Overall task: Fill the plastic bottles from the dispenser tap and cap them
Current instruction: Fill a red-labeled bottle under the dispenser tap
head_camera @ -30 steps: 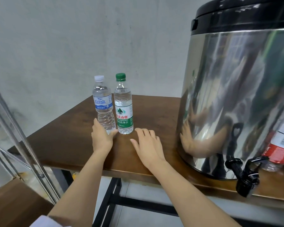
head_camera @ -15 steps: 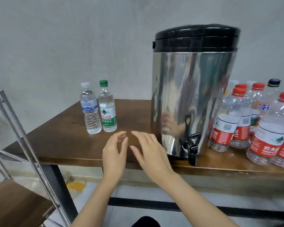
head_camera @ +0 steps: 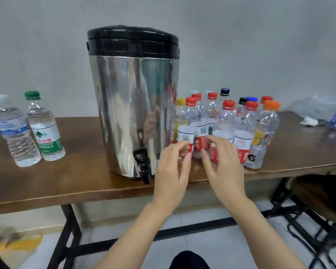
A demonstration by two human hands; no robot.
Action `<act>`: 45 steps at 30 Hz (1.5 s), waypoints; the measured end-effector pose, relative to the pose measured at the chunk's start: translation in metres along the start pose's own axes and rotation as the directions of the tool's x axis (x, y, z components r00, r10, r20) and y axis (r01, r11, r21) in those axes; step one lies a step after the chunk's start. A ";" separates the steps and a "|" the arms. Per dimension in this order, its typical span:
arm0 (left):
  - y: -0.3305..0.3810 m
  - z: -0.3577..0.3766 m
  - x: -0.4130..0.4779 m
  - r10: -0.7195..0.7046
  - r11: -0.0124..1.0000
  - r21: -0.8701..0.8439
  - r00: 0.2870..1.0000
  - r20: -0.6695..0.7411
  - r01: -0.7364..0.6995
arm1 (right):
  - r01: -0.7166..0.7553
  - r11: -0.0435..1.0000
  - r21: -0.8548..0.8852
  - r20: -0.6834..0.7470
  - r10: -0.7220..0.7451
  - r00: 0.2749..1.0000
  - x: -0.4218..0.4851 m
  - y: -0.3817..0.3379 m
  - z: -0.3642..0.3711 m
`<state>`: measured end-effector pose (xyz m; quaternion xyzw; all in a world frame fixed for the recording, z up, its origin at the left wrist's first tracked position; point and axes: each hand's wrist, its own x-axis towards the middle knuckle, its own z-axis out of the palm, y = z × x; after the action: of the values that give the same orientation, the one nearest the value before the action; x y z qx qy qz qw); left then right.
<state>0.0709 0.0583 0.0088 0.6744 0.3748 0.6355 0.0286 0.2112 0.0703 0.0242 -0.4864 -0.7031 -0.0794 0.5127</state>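
I have the dispenser (head_camera: 133, 105) on the table (head_camera: 76, 177). Two bottles (head_camera: 47, 136) stand left of it, a bottle cluster (head_camera: 242, 136) right.

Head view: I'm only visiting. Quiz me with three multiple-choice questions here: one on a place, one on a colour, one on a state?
1. Where do the left hand and right hand reach? A the wall; B the bottle cluster right of the dispenser; C the floor.
2. What colour is the dispenser's lid? A red; B white; C black.
3. The green-capped bottle is: A upright, capped; B lying down; C upright, uncapped.
Answers: 1 B, both hands are at that cluster; 2 C, the lid shows black; 3 A, it stands with its cap on.
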 end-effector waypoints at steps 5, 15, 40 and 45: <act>-0.063 0.063 -0.002 0.144 0.924 0.324 0.970 0.198 -0.203 | -0.096 0.988 -0.121 0.028 0.100 0.995 0.023 0.037 -0.014; -0.102 0.081 0.001 0.227 0.822 0.459 0.933 0.280 -0.338 | -0.067 0.940 -0.335 0.025 0.080 0.996 0.122 0.052 -0.006; 0.009 0.036 0.013 -0.381 0.838 -0.282 0.871 0.311 0.467 | -0.140 0.933 0.332 0.487 -0.043 0.872 0.084 0.003 -0.047; 0.009 0.018 -0.014 -0.435 0.859 -0.161 0.858 0.273 0.486 | -0.046 0.999 0.009 0.572 0.033 0.819 0.080 0.000 -0.049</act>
<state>0.0917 0.0520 -0.0022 0.6248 0.4462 0.5667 0.2989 0.2425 0.0888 0.1110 -0.4964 -0.8151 0.0885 0.2853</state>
